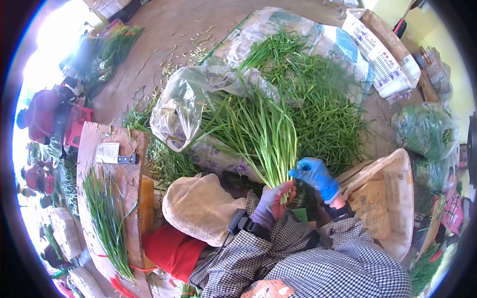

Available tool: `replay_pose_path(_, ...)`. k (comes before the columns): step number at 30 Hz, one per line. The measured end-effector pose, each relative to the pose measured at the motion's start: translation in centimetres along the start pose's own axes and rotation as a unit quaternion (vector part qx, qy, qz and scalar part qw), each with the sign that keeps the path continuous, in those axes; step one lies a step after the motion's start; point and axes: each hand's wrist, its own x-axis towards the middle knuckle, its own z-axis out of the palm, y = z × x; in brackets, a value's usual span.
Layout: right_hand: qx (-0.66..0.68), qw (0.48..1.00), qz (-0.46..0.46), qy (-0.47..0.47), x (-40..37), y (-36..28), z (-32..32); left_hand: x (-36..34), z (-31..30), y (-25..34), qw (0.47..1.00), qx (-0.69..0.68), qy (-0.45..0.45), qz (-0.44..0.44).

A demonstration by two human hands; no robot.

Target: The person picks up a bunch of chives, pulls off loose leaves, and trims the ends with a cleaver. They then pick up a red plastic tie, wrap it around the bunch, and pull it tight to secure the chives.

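Note:
A bunch of garlic chives (278,144) stands upright, leaves fanned out away from me. Around its pale lower ends, my left hand (273,198), in a greyish knit glove with bare fingertips, is closed. My right hand (316,176) wears a blue glove; its fingers are bent and pinched together at the bunch's right edge. Whether a stalk is between them cannot be made out. Behind the bunch, more loose chives (323,94) lie in a large heap on plastic sheeting (243,42). A clear printed plastic bag (176,107) lies partly over some of them.
On my left, a wooden board (131,174) holds a cleaver (114,154) and a chive bundle (107,218). A white crate (405,198) is at my right, another crate (382,54) farther back. Filled plastic bags (425,131) sit far right. Another person (47,116) is at far left.

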Motion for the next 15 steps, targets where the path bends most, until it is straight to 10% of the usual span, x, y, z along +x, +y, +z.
replay_pose_path(2,-0.124,0.992,-0.003,-0.034,0.6,0.9,0.6,0.6,-1.1,-0.4,1.0,0.019,-0.008,0.002)
replay_pose_path(10,0.105,0.991,0.079,-0.004,-0.7,-0.1,0.5,0.6,-0.8,-0.1,0.997,-0.066,0.039,0.006)
replay_pose_path(15,-0.022,0.999,-0.02,-0.012,-0.9,1.0,0.7,0.7,-0.8,-0.5,0.999,-0.021,-0.004,-0.033)
